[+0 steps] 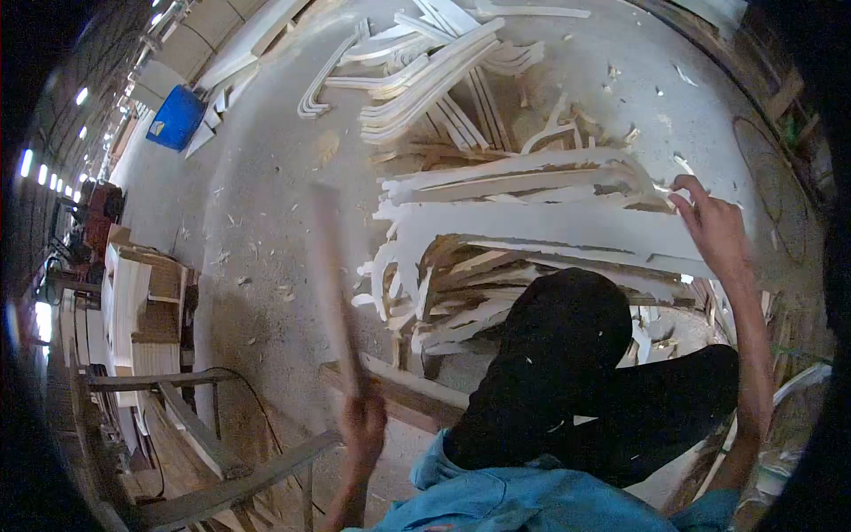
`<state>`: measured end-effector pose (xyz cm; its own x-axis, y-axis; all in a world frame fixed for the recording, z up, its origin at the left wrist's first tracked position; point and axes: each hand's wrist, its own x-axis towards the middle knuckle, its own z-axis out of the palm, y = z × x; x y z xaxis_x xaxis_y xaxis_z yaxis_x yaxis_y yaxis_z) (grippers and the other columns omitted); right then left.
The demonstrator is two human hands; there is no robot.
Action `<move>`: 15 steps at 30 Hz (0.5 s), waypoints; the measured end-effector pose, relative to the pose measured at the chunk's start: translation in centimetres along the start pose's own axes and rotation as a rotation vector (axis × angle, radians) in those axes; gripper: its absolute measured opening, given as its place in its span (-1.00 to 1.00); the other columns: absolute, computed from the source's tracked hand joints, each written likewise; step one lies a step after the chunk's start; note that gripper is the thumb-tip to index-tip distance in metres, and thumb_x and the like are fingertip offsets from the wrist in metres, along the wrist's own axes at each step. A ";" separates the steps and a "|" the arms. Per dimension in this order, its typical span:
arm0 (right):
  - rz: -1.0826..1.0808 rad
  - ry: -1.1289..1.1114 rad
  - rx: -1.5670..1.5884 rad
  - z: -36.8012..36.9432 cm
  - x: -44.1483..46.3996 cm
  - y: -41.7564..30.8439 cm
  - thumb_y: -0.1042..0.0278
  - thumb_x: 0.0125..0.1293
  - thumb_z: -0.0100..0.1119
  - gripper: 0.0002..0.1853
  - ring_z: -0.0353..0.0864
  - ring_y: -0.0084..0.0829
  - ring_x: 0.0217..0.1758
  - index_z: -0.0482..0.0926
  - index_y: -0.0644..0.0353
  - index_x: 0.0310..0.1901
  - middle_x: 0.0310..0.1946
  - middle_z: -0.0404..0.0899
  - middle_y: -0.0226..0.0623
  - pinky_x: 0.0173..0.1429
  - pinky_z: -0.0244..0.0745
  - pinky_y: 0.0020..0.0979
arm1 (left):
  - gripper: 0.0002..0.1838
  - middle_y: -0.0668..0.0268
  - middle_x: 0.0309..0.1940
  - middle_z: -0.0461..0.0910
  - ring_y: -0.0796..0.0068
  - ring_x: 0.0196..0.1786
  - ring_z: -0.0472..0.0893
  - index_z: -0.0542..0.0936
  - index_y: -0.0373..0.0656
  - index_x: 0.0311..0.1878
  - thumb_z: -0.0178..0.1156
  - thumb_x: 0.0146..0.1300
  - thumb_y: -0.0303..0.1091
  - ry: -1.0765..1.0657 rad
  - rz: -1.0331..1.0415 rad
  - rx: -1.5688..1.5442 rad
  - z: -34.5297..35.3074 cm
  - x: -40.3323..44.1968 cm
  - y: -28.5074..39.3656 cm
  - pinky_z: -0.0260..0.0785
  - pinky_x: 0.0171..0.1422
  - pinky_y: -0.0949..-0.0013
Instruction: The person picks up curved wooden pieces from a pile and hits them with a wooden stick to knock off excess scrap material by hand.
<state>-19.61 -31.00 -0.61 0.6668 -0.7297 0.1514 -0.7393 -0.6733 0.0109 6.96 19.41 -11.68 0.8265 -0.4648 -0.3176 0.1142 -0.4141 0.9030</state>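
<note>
A long wooden stick (330,275), smeared by motion, stands up from my left hand (363,424), whose fingers are wrapped round its lower end. My right hand (706,222) is at the right end of a pile of white-faced boards (541,223), with thumb and fingertips pinched at the edge of a curved white strip (651,191). Whether the fingertips hold the strip is too small to tell. The pile lies in front of my knees, with ragged, broken edges and curved pieces at its left end.
Bundles of curved white strips (434,84) lie beyond the pile. A blue bin (175,118) stands at the upper left. Stacked boards (133,310) and a wooden frame (239,483) are at the left. A wooden beam (412,395) lies beside my knee. Chips litter the floor.
</note>
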 end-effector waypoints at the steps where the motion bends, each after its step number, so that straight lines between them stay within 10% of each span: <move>1: -0.004 0.004 -0.001 0.0 0.1 -0.2 -0.04 0.49 0.05 -0.73 0.66 -0.03 -0.49 0.44 -0.16 0.07 -0.60 0.60 -0.24 -0.32 0.51 -0.04 | -0.77 0.43 -0.45 0.46 0.70 -0.48 0.38 0.51 -0.18 0.07 0.04 0.54 -0.26 0.098 0.069 -0.195 0.0 -0.1 1.4 0.25 -0.43 0.54; 5: -0.030 0.061 0.026 -0.3 0.0 -0.4 -0.01 0.48 0.08 -0.74 0.66 -0.04 -0.49 0.44 -0.16 0.07 -0.61 0.59 -0.24 -0.34 0.51 -0.05 | -0.80 0.46 -0.50 0.40 0.66 -0.51 0.35 0.49 -0.15 0.01 0.05 0.53 -0.23 0.223 0.443 -0.519 2.0 1.5 -2.3 0.23 -0.45 0.51; 8: -0.006 0.039 0.007 -0.5 -0.2 -0.8 -0.01 0.49 0.07 -0.74 0.68 -0.06 -0.46 0.44 -0.17 0.09 -0.57 0.62 -0.23 -0.31 0.52 -0.05 | -0.84 0.37 -0.54 0.42 0.55 -0.47 0.45 0.49 -0.20 -0.07 0.12 0.46 -0.32 -0.264 0.140 0.405 3.3 1.7 -10.9 0.33 -0.38 0.39; 11: -0.019 0.019 -0.037 0.9 0.3 0.6 -0.02 0.49 0.06 -0.72 0.70 -0.09 -0.41 0.43 -0.19 0.12 -0.51 0.65 -0.25 -0.26 0.52 -0.07 | -0.82 0.41 -0.54 0.44 0.64 -0.55 0.44 0.48 -0.19 -0.04 0.05 0.51 -0.28 -0.192 -0.330 0.024 4.4 -0.9 -2.0 0.28 -0.51 0.48; 15: -0.001 -0.005 0.005 0.1 0.0 -0.5 -0.04 0.49 0.05 -0.71 0.71 -0.11 -0.37 0.42 -0.23 0.14 -0.48 0.66 -0.26 -0.20 0.51 -0.10 | -0.83 0.44 -0.49 0.43 0.68 -0.58 0.33 0.45 -0.15 0.02 0.04 0.53 -0.28 0.071 0.109 -0.336 3.0 -0.7 2.8 0.24 -0.53 0.53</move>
<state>-19.22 -30.67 -0.70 0.6678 -0.7299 0.1460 -0.7384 -0.6744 0.0059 5.02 16.22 -9.82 0.8788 -0.4316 -0.2036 0.1878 -0.0794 0.9790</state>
